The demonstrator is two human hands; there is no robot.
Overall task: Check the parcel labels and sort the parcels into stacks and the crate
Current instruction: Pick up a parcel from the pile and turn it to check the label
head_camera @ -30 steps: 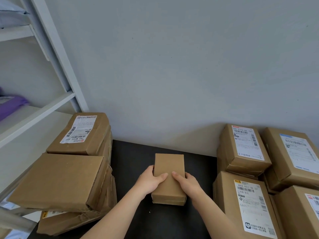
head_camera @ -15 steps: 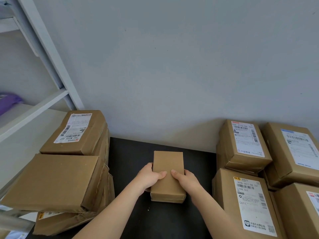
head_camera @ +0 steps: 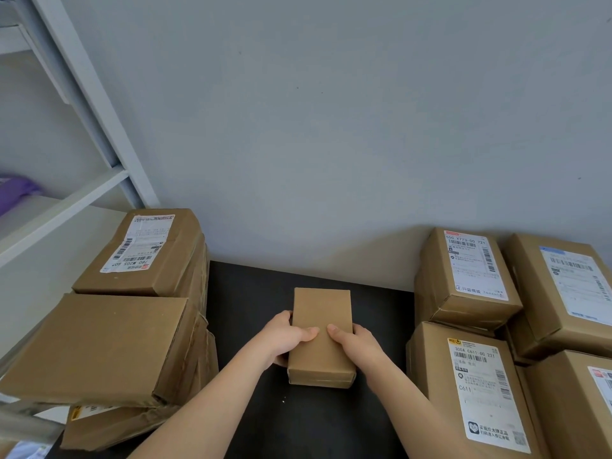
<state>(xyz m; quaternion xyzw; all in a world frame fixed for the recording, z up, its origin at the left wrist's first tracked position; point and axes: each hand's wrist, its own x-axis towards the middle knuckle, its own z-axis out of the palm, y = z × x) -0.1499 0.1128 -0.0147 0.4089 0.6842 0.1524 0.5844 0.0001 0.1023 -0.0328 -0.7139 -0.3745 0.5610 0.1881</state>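
A small plain brown parcel [head_camera: 322, 326] lies on the black table [head_camera: 251, 293] at the centre, its top face showing no label. My left hand [head_camera: 284, 336] grips its left side with the thumb on top. My right hand [head_camera: 356, 342] grips its right side, thumb also on top. A stack of brown parcels stands at the left, the top one [head_camera: 145, 256] bearing a white label. At the right several labelled parcels sit close together, among them one near the wall [head_camera: 467, 276] and one nearer me [head_camera: 477, 392].
A white shelf frame [head_camera: 86, 94] rises at the left with a purple bag [head_camera: 15, 190] on a shelf. A large unlabelled box [head_camera: 96, 346] juts out from the left stack. The grey wall [head_camera: 331, 127] closes the table's far edge.
Both hands keep hold of the small parcel, which stays in the same spot on the table. Only the view has shifted slightly.
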